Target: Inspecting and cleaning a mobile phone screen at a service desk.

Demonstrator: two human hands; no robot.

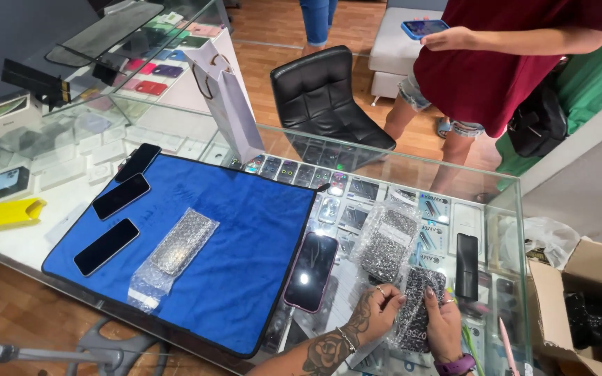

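My left hand and my right hand both grip a bubble-wrapped packet over the glass counter at the lower right. A second bubble-wrapped packet lies just above it. A phone with a pink edge rests screen up at the right border of the blue cloth mat. On the mat lie another wrapped packet and three dark phones.
A person in a dark red shirt stands beyond the counter holding a blue phone. A white gift bag, black chair, open cardboard box, black phone and yellow case surround the work area.
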